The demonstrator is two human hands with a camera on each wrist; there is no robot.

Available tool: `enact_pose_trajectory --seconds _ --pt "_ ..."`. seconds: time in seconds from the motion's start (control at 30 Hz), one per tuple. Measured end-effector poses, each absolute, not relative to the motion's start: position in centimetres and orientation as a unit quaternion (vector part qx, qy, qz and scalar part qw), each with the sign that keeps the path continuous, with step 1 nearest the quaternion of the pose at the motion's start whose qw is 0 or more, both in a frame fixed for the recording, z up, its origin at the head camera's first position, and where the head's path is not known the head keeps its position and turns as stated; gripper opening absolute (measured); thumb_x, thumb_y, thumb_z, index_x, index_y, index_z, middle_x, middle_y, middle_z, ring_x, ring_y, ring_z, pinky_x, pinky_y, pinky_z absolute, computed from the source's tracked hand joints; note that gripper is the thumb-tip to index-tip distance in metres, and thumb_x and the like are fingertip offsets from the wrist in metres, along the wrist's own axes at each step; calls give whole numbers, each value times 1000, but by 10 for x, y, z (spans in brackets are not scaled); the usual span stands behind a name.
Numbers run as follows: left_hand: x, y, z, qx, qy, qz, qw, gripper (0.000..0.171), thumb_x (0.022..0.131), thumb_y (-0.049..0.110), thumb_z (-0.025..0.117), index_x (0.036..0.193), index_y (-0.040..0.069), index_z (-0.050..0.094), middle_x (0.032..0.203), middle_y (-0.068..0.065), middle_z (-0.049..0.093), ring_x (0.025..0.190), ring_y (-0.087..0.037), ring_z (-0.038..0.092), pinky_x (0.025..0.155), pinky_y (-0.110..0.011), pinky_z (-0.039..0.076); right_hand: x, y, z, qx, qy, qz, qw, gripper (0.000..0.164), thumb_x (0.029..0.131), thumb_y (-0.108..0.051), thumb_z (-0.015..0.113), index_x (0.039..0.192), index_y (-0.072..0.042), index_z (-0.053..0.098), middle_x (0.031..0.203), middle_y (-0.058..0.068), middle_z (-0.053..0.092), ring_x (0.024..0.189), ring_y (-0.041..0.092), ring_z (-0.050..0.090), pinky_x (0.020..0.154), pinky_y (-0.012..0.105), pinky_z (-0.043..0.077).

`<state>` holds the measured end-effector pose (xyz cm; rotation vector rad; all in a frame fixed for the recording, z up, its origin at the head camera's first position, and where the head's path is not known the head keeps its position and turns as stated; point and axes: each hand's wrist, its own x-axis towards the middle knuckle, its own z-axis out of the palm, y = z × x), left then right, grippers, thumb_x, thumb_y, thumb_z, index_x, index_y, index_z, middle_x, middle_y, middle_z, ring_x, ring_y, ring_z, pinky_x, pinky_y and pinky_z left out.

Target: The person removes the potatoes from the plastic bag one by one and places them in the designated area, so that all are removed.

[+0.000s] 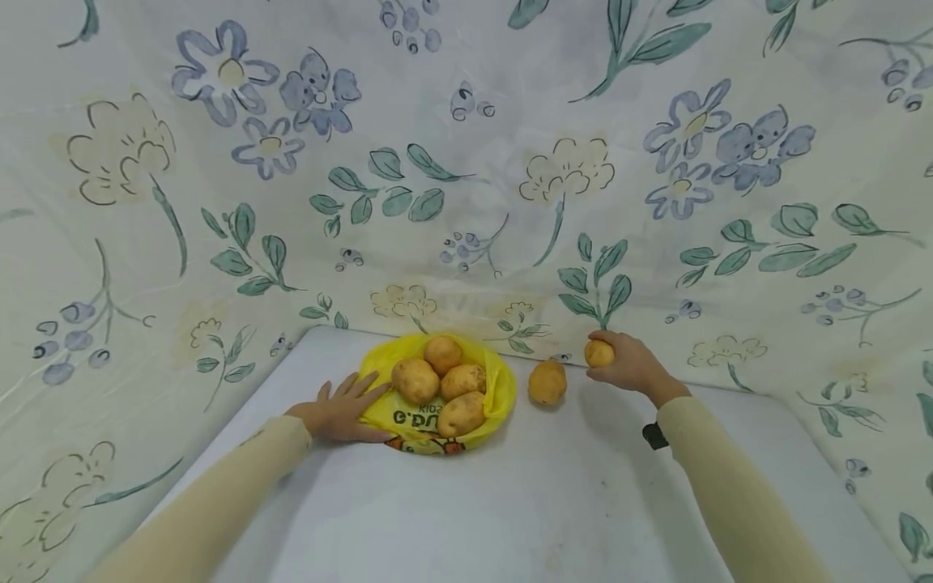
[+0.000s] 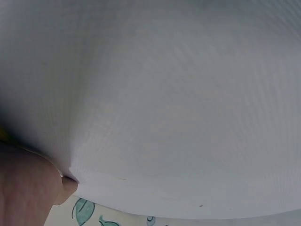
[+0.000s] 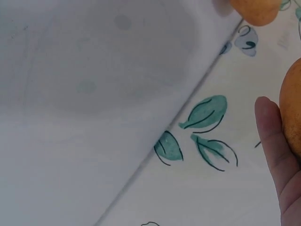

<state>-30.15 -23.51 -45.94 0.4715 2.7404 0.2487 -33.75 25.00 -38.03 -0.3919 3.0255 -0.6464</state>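
My right hand (image 1: pixel 632 366) grips a potato (image 1: pixel 599 354) above the table's back edge, thumb and fingers on either side. In the right wrist view one finger (image 3: pixel 273 141) lies along that potato (image 3: pixel 292 108) at the right border. Just left of it, a second potato (image 1: pixel 547 383) rests on the table. My left hand (image 1: pixel 341 411) lies with spread, straight fingers on the left rim of a yellow plastic bag (image 1: pixel 500 387). Several potatoes sit in this rolled-open bag. Only part of the left hand (image 2: pixel 28 188) appears in the left wrist view.
The white table (image 1: pixel 481 518) carries the bag and the loose potato. A floral sheet (image 1: pixel 466 194) rises behind its back edge and hangs along both sides. A black band piece (image 1: pixel 654 436) shows at the right wrist.
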Motion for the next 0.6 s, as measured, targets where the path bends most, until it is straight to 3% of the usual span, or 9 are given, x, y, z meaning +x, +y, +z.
enact_pose_trajectory --seconds 0.6 --pt "-306 -238 -465 170 969 79 164 106 80 81 52 159 18 20 167 -17 5 150 -50 2 112 -76 0 -342 255 -370 -107 974 -197 -29 68 82 -28 72 142 -5 49 131 22 58 104 33 57 92 50 51"
